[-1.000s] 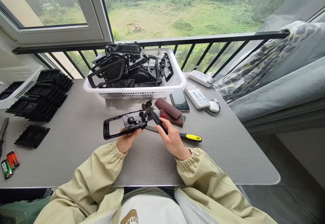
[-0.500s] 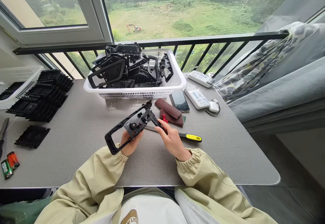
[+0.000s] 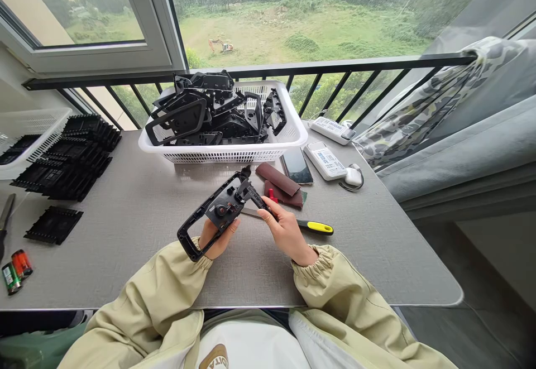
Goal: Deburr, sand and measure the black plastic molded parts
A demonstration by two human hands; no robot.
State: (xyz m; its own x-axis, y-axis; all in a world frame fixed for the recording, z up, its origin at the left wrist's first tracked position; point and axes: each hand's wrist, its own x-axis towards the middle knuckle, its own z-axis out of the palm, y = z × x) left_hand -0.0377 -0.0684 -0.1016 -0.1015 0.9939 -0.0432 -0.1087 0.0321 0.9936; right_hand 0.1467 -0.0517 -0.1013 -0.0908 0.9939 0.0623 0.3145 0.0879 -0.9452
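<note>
The left hand [image 3: 218, 239] has its fingers clamped on a black frame [image 3: 220, 211], held tilted over the table [image 3: 138, 201], and the right hand's [image 3: 287, 234] fingers are closed round a caliper [image 3: 258, 199] whose jaws meet the frame's far end, touching or just beside it, I cannot tell which. Work on this frame looks underway, not finished; beyond it, the basket [image 3: 226, 156] holds a heap of black parts [image 3: 182, 123], whether done or left I cannot tell.

Left hand [image 3: 218, 240] holds black plastic frame [image 3: 221, 206]; right hand [image 3: 288, 232] has calipers [image 3: 257, 198], jaws at frame's far end. Basket [image 3: 296, 133] of black parts [image 3: 226, 112] far on counter [image 3: 364, 268].
</note>
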